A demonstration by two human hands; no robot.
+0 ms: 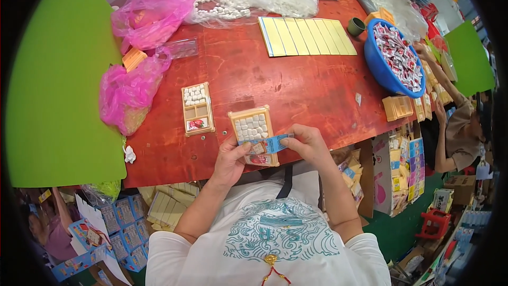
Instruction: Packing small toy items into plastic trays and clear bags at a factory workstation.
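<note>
A tan plastic tray [233, 119] stands tilted before me at the table's near edge, its upper part filled with white marshmallow-like pieces [251, 127]. A small red-printed packet [259, 160] shows in its lower part. Across the tray's middle lies a blue printed paper strip [271, 142]. My left hand [228, 160] is closed on the tray's left side, its thumb pressing the strip. With closed fingers, my right hand [308, 145] pinches the strip's right end. To the left, a second tan tray [199, 121] holds white pieces, a red-printed packet and bare compartments.
Pink plastic bags [153, 13] and a clear bag of white pieces [227, 5] lie at the back left. A yellow striped sheet [307, 36] and a blue basin [373, 55] of small packets are farther right. There a co-worker's arm [443, 71] reaches over tan trays.
</note>
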